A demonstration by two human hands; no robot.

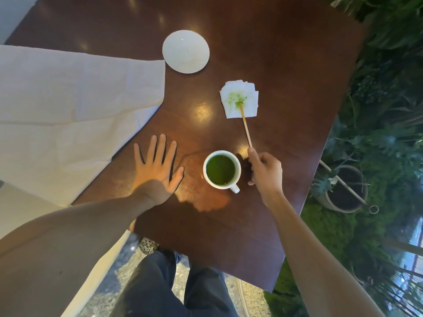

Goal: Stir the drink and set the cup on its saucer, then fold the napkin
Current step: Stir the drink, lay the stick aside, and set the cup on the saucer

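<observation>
Dark polished wood makes up the table (pixel 263 53), with a big cream napkin (pixel 68 115) draped beyond the left hand (pixel 158 170), which lies flat, fingers spread. Well ahead of both hands sits the white saucer (pixel 185 51), empty. Between the hands stands the cup (pixel 221 170) of green drink. Just beyond the right hand (pixel 265 172) a small stained tissue (pixel 239 99) takes the tip of the stirrer (pixel 246 126), pinched at its near end. Stirring looks finished; next comes releasing the stick, then lifting the cup by its handle onto the saucer.
</observation>
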